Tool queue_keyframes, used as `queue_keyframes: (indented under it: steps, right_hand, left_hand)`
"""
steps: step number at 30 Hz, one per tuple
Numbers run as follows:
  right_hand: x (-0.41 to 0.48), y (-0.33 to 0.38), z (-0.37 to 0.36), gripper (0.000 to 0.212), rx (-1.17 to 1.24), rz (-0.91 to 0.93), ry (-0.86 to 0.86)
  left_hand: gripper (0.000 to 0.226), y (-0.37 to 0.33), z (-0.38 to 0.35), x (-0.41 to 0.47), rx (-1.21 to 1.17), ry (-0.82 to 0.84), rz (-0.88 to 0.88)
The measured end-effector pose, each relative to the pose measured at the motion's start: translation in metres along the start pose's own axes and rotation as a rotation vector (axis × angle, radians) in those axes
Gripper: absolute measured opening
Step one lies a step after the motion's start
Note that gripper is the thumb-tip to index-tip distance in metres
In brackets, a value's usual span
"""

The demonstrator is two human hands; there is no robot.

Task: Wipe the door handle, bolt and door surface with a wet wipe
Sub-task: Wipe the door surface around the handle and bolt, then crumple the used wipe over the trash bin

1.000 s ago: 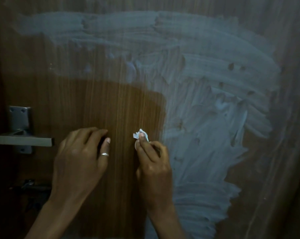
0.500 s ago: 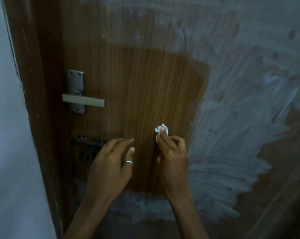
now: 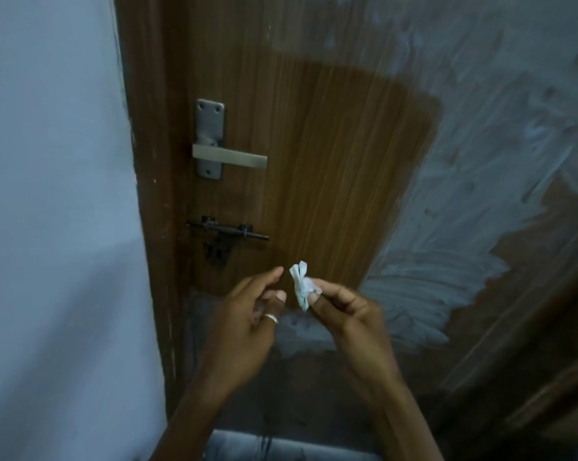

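Pinching crumpled wet wipe (image 3: 300, 284) in right grip (image 3: 347, 314), fingertips closed on it. Holding left grip (image 3: 244, 322) relaxed, empty, just beside. Above left grip: bolt (image 3: 227, 231), then door handle (image 3: 231, 160).

Head view, angled down, close to door (image 3: 330, 161)
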State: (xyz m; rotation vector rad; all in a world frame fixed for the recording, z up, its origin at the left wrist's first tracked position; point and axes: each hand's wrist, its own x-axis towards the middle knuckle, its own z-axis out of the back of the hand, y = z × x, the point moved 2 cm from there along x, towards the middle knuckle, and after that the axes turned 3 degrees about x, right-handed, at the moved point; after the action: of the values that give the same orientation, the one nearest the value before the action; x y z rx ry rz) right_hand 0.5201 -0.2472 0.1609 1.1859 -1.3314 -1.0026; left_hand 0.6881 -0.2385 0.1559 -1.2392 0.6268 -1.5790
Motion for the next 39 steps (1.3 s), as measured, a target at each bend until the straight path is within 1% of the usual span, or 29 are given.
queue_keyframes:
  steps: [2, 4, 7, 10, 12, 15, 16, 18, 20, 23, 25, 28, 31, 35, 39]
  right_hand:
    - [-0.016, 0.020, -0.018, 0.023, 0.234, -0.145, -0.001]
    - [-0.023, 0.045, -0.030, 0.022, 0.357, -0.263, -0.021]
    - [-0.025, 0.092, -0.039, 0.027, 0.352, -0.367, -0.033]
    - [-0.025, 0.144, -0.046, 0.026, 0.262, -0.425, -0.080]
    - [-0.029, 0.176, -0.051, 0.024, 0.220, -0.464, -0.115]
    - [-0.040, 0.223, -0.055, 0.039, 0.150, -0.521, -0.087]
    - [-0.045, 0.236, -0.055, 0.039, 0.113, -0.524, -0.078]
    - [-0.055, 0.256, -0.045, 0.028, 0.062, -0.515, -0.072]
    - [-0.072, 0.267, -0.029, 0.017, 0.055, -0.509, -0.108]
    - [-0.099, 0.273, -0.001, 0.015, 0.091, -0.500, -0.176]
    - [-0.125, 0.276, 0.022, 0.016, 0.155, -0.479, -0.213]
    - [-0.163, 0.286, 0.055, 0.019, 0.206, -0.423, -0.218]
    - [-0.203, 0.298, 0.090, 0.018, 0.205, -0.371, -0.224]
    - [-0.254, 0.310, 0.130, 0.020, 0.181, -0.335, -0.236]
    - [-0.293, 0.320, 0.154, 0.021, 0.200, -0.344, -0.259]
  left_hand:
    - [0.042, -0.025, 0.007, -0.009, -0.158, 0.066, 0.071]
    - [0.043, -0.047, 0.018, -0.011, -0.274, 0.085, 0.140]
    - [0.042, -0.087, 0.037, -0.011, -0.279, 0.100, 0.260]
    - [0.027, -0.132, 0.061, -0.003, -0.299, 0.076, 0.381]
    - [0.026, -0.159, 0.076, 0.002, -0.319, 0.073, 0.440]
    - [0.024, -0.197, 0.092, 0.006, -0.329, 0.096, 0.510]
    - [0.022, -0.208, 0.095, 0.005, -0.332, 0.116, 0.529]
    - [0.018, -0.224, 0.091, 0.009, -0.348, 0.136, 0.580]
    - [0.017, -0.238, 0.078, 0.005, -0.415, 0.159, 0.655]
    - [0.013, -0.263, 0.055, -0.008, -0.486, 0.210, 0.749]
    - [0.018, -0.282, 0.036, -0.028, -0.528, 0.194, 0.787]
    - [0.026, -0.318, 0.013, -0.058, -0.536, 0.170, 0.770]
    - [0.030, -0.358, -0.011, -0.095, -0.524, 0.207, 0.728]
    - [0.025, -0.395, -0.040, -0.140, -0.510, 0.225, 0.711]
    - [0.020, -0.417, -0.056, -0.176, -0.496, 0.240, 0.703]
